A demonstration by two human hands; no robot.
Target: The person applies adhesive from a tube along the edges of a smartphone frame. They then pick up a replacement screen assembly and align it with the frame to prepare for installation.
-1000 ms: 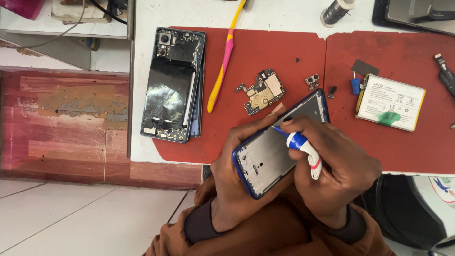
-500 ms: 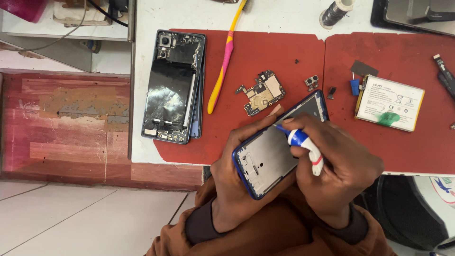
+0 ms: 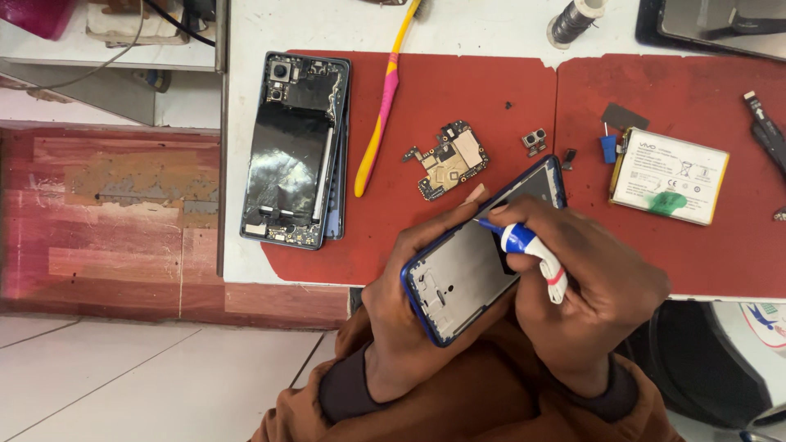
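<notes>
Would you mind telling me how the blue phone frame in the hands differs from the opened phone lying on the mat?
The blue phone frame is held tilted in the left hand, while the opened phone lies flat, partly on the red mat. The blue phone frame looks stripped to a pale inner plate; the opened phone has dark film and camera modules inside. The right hand works a blue-and-white tool on the frame; nothing touches the opened phone. Both are open.

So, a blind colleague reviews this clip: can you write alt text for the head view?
A left hand holds a blue phone frame while the right hand works a blue-and-white tool inside it. On the red mats beyond lie an opened phone, a circuit board, a toothbrush and a battery.
</notes>
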